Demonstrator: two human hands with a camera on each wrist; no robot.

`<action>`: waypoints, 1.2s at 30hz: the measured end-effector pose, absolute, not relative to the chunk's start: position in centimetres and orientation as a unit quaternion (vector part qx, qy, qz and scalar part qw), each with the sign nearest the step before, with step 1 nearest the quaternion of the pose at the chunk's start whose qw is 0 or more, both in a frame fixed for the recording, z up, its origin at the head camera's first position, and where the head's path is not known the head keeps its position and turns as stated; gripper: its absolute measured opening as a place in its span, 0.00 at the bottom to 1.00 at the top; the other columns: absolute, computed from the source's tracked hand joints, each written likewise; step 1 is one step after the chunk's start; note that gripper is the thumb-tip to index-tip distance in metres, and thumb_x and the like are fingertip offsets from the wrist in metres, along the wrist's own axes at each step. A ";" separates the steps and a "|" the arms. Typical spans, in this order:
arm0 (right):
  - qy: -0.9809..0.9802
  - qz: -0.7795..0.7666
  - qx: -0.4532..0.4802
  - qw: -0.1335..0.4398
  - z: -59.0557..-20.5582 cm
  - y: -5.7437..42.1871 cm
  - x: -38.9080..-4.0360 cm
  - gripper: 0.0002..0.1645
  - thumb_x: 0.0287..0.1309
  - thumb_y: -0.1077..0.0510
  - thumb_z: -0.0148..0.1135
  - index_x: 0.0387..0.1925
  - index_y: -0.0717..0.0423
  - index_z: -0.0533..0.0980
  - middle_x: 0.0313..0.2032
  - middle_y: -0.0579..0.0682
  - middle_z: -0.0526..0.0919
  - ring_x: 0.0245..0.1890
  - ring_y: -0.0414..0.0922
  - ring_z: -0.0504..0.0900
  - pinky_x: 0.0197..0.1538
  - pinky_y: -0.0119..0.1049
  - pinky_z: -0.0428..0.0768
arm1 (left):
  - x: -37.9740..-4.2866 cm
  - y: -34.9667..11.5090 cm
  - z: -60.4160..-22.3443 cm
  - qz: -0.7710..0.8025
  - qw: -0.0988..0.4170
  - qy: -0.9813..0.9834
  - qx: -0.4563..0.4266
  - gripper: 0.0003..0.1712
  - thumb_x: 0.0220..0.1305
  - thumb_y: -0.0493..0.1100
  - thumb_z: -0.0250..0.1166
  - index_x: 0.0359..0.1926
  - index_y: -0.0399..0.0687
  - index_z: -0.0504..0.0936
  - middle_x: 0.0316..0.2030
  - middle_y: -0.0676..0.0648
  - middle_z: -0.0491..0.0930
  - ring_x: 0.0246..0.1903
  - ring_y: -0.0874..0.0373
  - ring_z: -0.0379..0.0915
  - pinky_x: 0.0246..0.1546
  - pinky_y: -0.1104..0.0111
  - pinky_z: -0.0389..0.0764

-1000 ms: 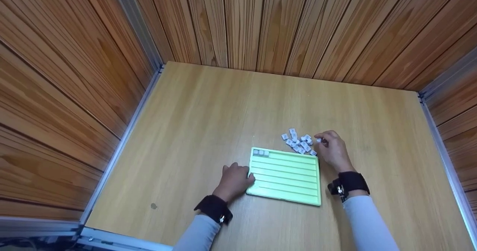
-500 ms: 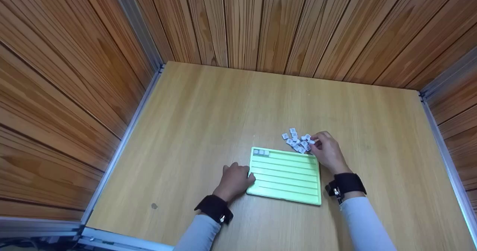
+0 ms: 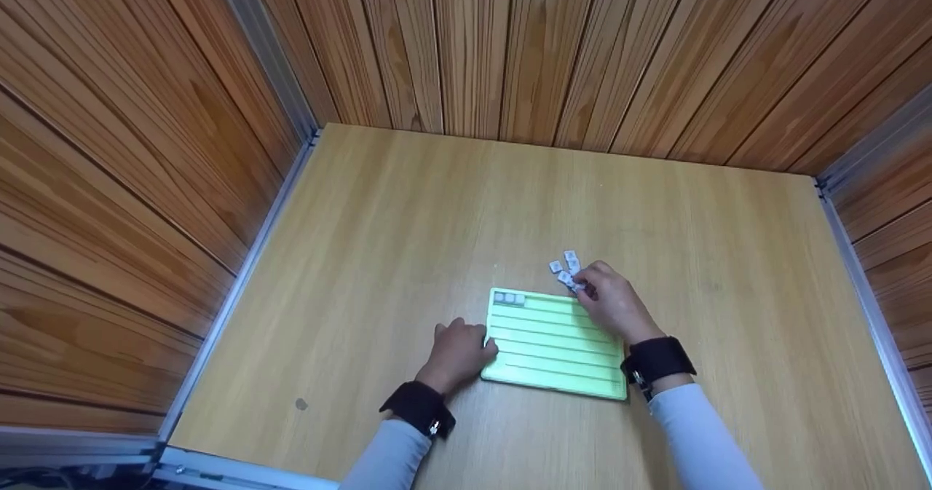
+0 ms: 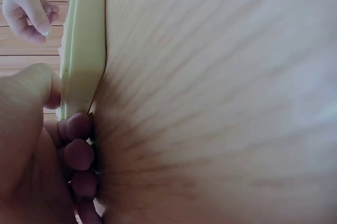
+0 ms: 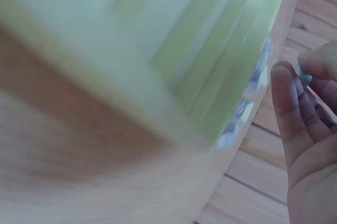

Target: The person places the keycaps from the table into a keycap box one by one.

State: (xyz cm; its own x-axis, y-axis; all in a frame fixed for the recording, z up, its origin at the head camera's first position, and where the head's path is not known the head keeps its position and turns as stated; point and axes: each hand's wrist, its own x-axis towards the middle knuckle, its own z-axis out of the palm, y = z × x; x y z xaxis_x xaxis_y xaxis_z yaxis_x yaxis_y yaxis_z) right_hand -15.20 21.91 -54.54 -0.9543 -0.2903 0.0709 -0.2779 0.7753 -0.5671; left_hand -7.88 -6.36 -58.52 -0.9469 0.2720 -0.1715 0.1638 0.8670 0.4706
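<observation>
Lower centre: left hand (image 3: 455,355) grips green tray (image 3: 553,359) by its edge, apparently steadying it. Right of centre: right hand (image 3: 615,304) pinches tile (image 5: 302,76), likely because it's small.

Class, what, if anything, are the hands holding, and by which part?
Left hand: the green tray, by its left edge. Right hand: a small pale piece, pinched; which part is unclear.
</observation>
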 end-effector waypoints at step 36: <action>0.935 -0.222 -0.277 0.003 -55.5 14.9 -14.8 0.08 0.55 0.70 0.67 0.39 0.61 0.82 0.37 0.53 0.80 0.38 0.50 0.82 0.42 0.43 0.81 | -7.9 -6.2 -58.2 0.232 0.104 0.960 0.114 0.15 0.66 0.52 0.58 0.29 0.48 0.81 0.26 0.50 0.81 0.33 0.54 0.67 0.38 0.56 0.63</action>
